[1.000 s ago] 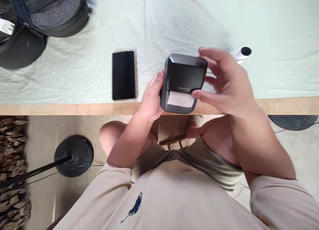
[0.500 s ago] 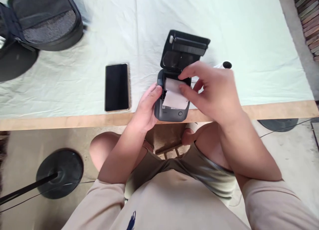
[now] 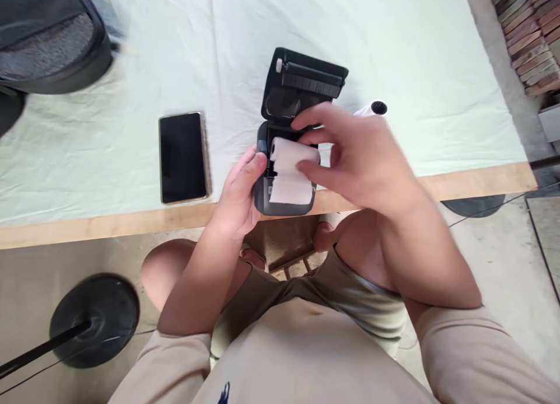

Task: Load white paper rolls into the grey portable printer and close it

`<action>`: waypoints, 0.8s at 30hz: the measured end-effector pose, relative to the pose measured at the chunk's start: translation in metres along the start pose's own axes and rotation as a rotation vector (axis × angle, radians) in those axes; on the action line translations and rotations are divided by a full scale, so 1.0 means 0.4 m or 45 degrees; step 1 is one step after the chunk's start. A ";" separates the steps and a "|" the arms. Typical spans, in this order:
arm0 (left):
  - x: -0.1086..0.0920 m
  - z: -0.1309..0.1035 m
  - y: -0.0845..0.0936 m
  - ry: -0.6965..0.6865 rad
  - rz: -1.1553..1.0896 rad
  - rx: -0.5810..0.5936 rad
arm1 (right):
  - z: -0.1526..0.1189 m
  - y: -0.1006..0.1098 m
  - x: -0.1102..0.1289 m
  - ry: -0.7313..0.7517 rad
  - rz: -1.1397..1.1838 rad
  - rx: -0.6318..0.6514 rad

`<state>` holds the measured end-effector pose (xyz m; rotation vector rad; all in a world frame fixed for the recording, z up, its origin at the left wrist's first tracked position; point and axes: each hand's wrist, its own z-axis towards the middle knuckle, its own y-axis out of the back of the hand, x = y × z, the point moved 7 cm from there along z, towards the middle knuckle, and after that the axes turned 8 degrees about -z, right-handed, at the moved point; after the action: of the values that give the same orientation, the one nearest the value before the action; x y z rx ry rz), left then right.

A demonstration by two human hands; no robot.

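Paper roll (image 3: 289, 149) sits btwn R hand (image 3: 363, 159) thumb & fingertips, axis sideways, jutting L of them, R hand nearer, half-curled, can't tell if gripping, w/ L hand (image 3: 241, 189) clasping label printer (image 3: 262, 202).

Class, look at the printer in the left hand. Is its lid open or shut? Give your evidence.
Open: the lid stands raised from the printer, exposing the white paper roll inside.

The printer (image 3: 280, 109) is showing black and dark grey, its paper roll (image 3: 289, 151) plain white. The phone (image 3: 182, 157) is showing black edged with gold. The cloth (image 3: 402, 48) is showing pale green.
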<state>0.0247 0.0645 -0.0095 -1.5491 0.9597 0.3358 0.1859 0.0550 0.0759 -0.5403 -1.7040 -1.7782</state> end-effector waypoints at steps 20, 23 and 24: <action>-0.007 0.004 0.027 0.043 -0.051 -0.183 | -0.006 -0.060 -0.200 0.055 -0.012 -0.244; -0.007 0.006 0.027 0.045 -0.063 -0.185 | -0.024 -0.003 -0.187 0.105 0.035 -0.373; -0.006 0.007 0.027 0.039 -0.065 -0.183 | -0.036 0.034 -0.181 0.138 0.049 -0.503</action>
<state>0.0162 0.0688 -0.0158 -1.7106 0.9347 0.3524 0.2496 0.0518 0.0366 -0.6239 -1.2646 -2.0872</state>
